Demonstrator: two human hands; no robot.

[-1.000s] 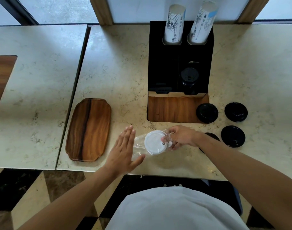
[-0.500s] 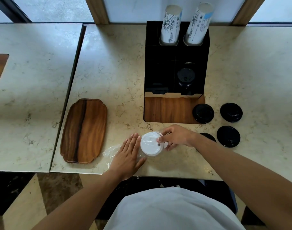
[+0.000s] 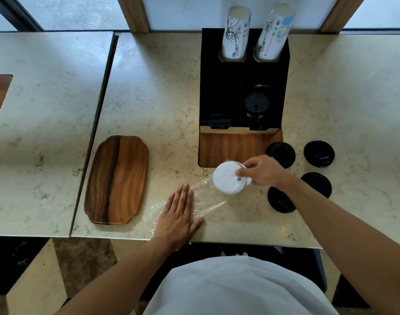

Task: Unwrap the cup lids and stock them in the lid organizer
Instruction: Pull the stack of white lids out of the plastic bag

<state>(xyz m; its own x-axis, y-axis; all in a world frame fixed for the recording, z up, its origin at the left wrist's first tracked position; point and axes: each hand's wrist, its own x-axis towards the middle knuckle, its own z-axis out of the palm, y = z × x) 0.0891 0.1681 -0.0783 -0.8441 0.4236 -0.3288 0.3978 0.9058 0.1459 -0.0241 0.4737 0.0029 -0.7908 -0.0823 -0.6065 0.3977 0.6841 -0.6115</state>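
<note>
Near edge of marble bench (image 3: 149,92): left hand (image 3: 177,218), fingers straight, pressed flat on clear plastic wrap (image 3: 205,201). Just beyond, right hand (image 3: 263,171), grip pinching stack of white cup lids (image 3: 228,177) at the wrap's far end. Wooden tray (image 3: 117,179) to the left; four black lids (image 3: 319,153) loose to the right. Far: black lid organizer (image 3: 224,92), one black lid stack inside, two cup sleeves at the back.

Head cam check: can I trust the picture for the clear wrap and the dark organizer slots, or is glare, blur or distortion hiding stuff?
Head view: sharp, evenly lit. The plastic wrap shows only by faint sheen under the left hand. The organizer interior is near-black; one lid stack is discernible. Wide-angle bends the table edges.
</note>
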